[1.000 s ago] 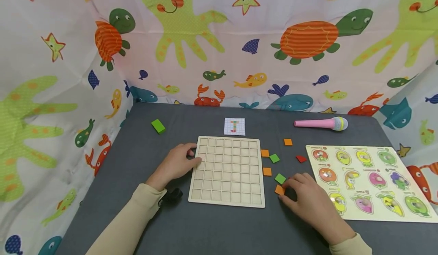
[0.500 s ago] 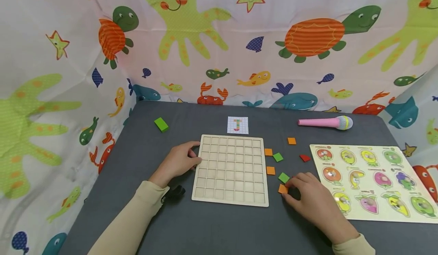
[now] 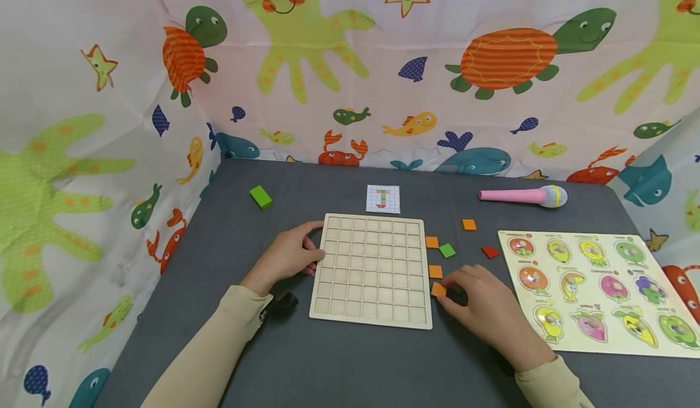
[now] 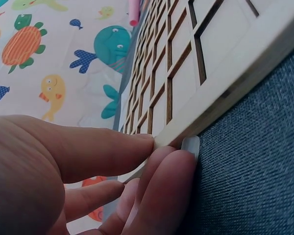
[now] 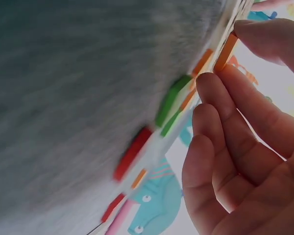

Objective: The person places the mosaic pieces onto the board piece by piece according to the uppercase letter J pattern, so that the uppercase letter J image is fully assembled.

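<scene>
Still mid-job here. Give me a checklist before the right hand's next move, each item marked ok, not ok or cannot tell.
1. Orange tile secured: ok, pinched by the right hand.
2. Grid board steadied: ok, left hand gripping its left edge.
3. Tile over the grid: not ok, just off the board's right edge.
4. Tile lifted off the table: cannot tell.
5. Pattern card uncovered: ok, lying beyond the board.

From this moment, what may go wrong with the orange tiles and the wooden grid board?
The right hand pinches an orange tile close to a second orange tile, so it might knock that one aside.

The left hand holds the grid board by its left edge; a small push might slide it against the second orange tile.
</scene>
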`<state>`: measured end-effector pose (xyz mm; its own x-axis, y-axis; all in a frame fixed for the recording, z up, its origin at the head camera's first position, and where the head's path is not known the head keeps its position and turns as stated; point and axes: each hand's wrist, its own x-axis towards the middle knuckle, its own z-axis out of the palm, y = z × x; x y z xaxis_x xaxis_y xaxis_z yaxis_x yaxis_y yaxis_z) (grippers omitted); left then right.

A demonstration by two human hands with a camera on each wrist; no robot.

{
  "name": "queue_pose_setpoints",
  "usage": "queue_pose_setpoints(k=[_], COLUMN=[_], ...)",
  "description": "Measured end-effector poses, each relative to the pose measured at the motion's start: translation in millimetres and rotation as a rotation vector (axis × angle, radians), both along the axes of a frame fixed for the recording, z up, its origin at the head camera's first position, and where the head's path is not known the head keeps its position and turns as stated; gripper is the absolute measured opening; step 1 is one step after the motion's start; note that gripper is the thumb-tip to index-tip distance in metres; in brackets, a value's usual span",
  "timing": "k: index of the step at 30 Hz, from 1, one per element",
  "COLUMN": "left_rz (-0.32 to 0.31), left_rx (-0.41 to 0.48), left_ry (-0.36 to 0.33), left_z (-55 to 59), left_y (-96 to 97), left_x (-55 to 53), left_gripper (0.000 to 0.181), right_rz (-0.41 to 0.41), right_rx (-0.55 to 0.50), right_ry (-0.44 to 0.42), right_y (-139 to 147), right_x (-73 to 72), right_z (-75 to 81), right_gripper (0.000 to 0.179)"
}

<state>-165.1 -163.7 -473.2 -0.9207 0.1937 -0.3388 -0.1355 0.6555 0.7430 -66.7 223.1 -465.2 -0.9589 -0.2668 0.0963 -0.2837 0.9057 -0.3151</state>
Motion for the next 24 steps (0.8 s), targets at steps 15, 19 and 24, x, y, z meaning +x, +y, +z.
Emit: queue_pose_setpoints(k=[15,19,24], left_rz=[0.023,0.012,0.012], left_rx=[0.026,0.014,0.002], left_ry=[-0.036,-0.038,-0.037], left_z=[0.3,0.9,1.5], left_y=[-0.7,-0.5,-2.1], left_x=[-1.7,-2.5,-1.3], left_gripper=[0.076,0.075,0.075], right_rz=[0.175,0.199,0.238], right_rx=[-0.034,-0.032,-0.012], right_ry=[0.033,0.002,-0.029], right_y=[-70,-86,-103], right_x=[-71.5,-91.4,-109.9], right_z=[15.6,15.9,11.3], right_gripper=[0.020,0.022,0.025])
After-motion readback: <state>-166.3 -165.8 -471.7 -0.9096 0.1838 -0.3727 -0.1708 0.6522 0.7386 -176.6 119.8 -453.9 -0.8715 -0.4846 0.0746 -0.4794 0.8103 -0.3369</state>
